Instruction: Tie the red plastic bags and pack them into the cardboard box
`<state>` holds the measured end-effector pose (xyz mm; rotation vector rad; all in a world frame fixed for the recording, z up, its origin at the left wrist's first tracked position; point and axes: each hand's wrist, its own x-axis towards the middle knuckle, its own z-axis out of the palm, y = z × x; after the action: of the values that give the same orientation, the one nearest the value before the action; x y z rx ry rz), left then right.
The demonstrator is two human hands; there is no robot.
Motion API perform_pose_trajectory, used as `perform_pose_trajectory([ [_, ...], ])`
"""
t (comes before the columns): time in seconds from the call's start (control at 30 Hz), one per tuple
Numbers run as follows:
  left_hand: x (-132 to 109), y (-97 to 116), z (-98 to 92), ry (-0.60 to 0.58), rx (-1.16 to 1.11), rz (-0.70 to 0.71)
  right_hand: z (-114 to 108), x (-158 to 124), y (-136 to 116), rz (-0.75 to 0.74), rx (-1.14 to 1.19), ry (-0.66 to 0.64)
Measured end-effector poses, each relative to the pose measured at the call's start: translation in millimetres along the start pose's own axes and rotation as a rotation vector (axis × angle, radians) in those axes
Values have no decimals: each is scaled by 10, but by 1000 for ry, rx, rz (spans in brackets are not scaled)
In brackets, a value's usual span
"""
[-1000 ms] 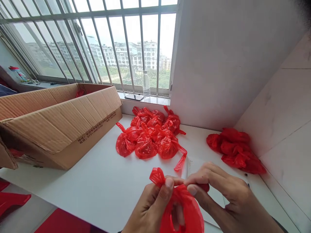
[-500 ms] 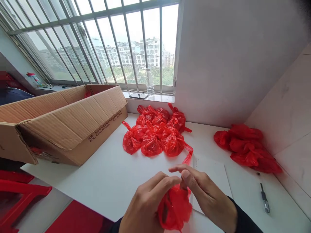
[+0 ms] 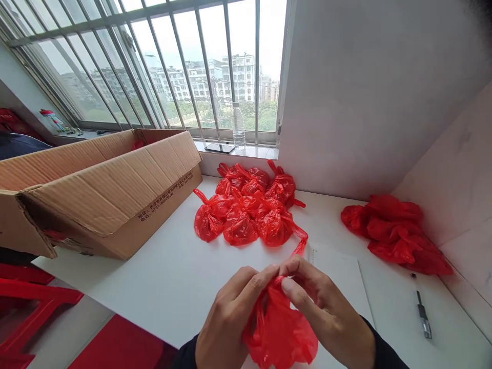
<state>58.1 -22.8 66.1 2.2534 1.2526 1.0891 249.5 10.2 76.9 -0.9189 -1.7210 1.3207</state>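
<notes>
Both hands pinch the top of one small red plastic bag (image 3: pixel 279 330) just above the near edge of the white table (image 3: pixel 180 277). My left hand (image 3: pixel 230 318) grips the bag's left side with curled fingers. My right hand (image 3: pixel 326 307) holds the right side, thumb and fingertips pressed together at the bag's neck. Beyond the hands lies a cluster of several tied red bags (image 3: pixel 249 207). A looser heap of red bags (image 3: pixel 395 233) rests at the right by the wall.
A large open cardboard box (image 3: pixel 100 189) lies on its side at the left. A sheet of paper (image 3: pixel 338 271) and a small dark tool (image 3: pixel 423 315) sit to the right. On the windowsill stand a water bottle (image 3: pixel 239 125) and a phone (image 3: pixel 219 148). Red stools (image 3: pixel 31 297) are below left.
The loose red handle that stuck up from the bag a second ago has been drawn in between my fingers. Both hands have stayed closed on the bag, shifting slightly nearer.
</notes>
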Motion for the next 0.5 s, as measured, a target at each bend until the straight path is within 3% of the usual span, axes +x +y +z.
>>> perform_pose_trajectory([
  [0.1, -14, -26, 21, -42, -10, 42, 29, 2, -1, -24, 63, 75],
  [0.2, 1, -13, 14, -10, -30, 59, 44, -2, -3, -24, 30, 138],
  [0.33, -15, -41, -25, 75, 3, -14, 14, -42, 32, -35, -28, 166],
  [0.5, -182, -213, -72, 27, 100, -143, -91, -187, 193, 60, -42, 164],
])
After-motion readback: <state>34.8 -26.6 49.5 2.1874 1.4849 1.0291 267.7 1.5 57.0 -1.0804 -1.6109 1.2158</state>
